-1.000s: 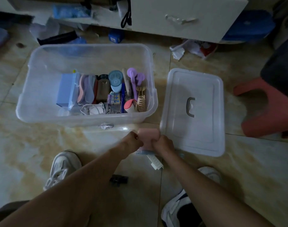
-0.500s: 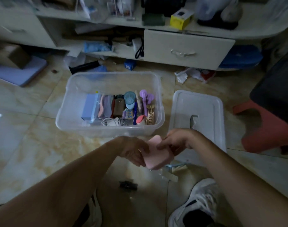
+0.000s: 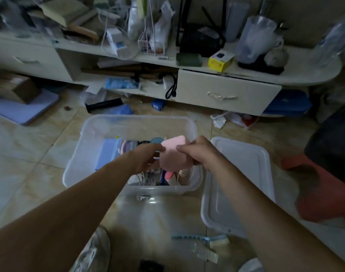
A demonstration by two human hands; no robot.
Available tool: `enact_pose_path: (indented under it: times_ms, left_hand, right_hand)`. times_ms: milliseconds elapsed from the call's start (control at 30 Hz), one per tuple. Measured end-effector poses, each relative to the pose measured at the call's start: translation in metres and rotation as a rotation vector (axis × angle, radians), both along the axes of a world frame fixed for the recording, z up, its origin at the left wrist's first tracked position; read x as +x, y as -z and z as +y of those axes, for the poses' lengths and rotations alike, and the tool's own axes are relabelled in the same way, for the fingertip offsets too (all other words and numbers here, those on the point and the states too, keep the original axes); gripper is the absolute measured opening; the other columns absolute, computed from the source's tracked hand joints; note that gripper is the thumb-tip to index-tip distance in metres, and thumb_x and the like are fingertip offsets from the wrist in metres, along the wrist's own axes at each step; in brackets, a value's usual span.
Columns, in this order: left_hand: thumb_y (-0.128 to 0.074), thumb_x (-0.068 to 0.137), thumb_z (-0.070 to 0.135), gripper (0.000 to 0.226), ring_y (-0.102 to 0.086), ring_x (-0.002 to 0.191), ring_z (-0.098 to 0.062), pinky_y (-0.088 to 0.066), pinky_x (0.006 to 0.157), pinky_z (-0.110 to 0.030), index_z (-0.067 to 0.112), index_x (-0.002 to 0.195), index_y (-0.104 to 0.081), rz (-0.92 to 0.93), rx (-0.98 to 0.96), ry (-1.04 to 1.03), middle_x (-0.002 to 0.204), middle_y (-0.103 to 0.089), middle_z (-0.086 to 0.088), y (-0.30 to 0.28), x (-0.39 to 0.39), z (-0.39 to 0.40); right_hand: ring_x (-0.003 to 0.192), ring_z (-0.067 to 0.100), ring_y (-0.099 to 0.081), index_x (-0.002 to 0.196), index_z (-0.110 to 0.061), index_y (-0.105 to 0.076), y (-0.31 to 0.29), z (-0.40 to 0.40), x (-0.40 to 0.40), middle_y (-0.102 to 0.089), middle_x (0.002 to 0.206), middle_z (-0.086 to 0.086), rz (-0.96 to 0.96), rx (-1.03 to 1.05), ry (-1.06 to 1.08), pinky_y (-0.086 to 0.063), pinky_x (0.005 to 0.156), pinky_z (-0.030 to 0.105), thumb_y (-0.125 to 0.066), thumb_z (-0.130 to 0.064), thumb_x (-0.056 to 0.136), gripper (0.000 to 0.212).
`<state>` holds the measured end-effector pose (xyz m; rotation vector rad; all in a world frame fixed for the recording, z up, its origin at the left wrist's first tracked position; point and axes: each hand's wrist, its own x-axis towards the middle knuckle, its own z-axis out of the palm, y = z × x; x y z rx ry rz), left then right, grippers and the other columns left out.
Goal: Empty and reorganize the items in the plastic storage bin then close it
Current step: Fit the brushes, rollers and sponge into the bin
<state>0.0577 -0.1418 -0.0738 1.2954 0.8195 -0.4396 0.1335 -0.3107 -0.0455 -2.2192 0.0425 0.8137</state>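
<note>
A clear plastic storage bin (image 3: 85, 154) stands on the tiled floor, its near half packed with small items: a blue box (image 3: 106, 154), combs, cables. Over the bin's right part I hold a flat pink case (image 3: 172, 154) with both hands. My left hand (image 3: 146, 160) grips its left edge, my right hand (image 3: 197, 152) pinches its right edge. The bin's clear lid (image 3: 244, 173) lies flat on the floor to the right of the bin.
A blue brush (image 3: 208, 239), a clear comb (image 3: 207, 254) and a dark clip (image 3: 151, 266) lie on the floor near my shoes. A red stool (image 3: 324, 191) stands at the right. A cluttered white cabinet (image 3: 226, 93) runs along the back.
Both hands lifted the pink case from the floor in front of the bin up and forward over the bin. My view tilted upward toward the cabinet.
</note>
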Motion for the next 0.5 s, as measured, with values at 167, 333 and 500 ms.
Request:
enact_pose_path:
  times_ms: [167, 333, 500]
  left_hand:
    - [-0.063, 0.089, 0.016, 0.035, -0.055, 0.079, -0.022, -0.046, 0.059, -0.028, 0.009, 0.122, -0.056, 0.008, 0.119, -0.04, 0.101, -0.057, -0.011, 0.035, 0.009, 0.003]
    - [-0.063, 0.089, 0.008, 0.024, -0.048, 0.069, -0.02, -0.04, 0.06, -0.029, 0.014, 0.111, -0.058, -0.039, 0.192, 0.041, 0.089, -0.052, -0.01, 0.046, 0.009, 0.023]
    - [-0.063, 0.088, 0.001, 0.021, -0.057, 0.082, -0.026, -0.055, 0.08, -0.042, 0.011, 0.105, -0.055, 0.012, 0.336, 0.209, 0.097, -0.057, -0.015, 0.057, 0.004, 0.031]
  right_hand:
    - [0.117, 0.03, -0.059, 0.139, -0.017, -0.039, 0.041, 0.027, -0.001, -0.055, 0.137, 0.01, 0.026, -0.107, 0.011, -0.049, 0.078, 0.033, -0.061, -0.033, 0.091, 0.055]
    - [0.098, 0.032, -0.067, 0.119, -0.01, -0.058, 0.064, 0.043, -0.008, -0.064, 0.114, 0.011, 0.178, -0.065, 0.105, -0.056, 0.051, 0.031, -0.051, -0.017, 0.095, 0.026]
    - [0.093, 0.028, -0.064, 0.13, -0.013, -0.054, 0.074, 0.051, -0.016, -0.064, 0.11, 0.012, 0.104, -0.214, 0.018, -0.044, 0.063, 0.027, -0.053, -0.024, 0.094, 0.038]
